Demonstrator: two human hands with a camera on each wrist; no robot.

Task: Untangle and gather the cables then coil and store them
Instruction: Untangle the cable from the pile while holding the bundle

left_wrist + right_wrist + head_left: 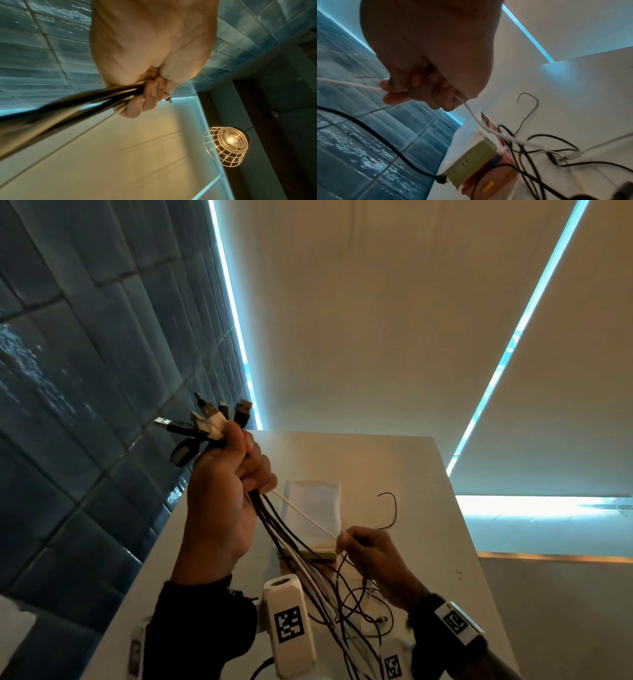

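Note:
My left hand is raised above the table and grips a bundle of black and white cables just below their plugs, which fan out above the fist. The left wrist view shows the same fingers curled round the dark cables. My right hand, lower and to the right, pinches one white cable stretched taut from the left fist; the right wrist view shows this white cable running through the curled fingers. Loose black cable ends lie tangled on the table.
The white table holds a flat box with a green edge, just behind my hands. A blue tiled wall runs along the left. A wire-cage lamp hangs overhead. A thin black cable end curls up beyond the right hand.

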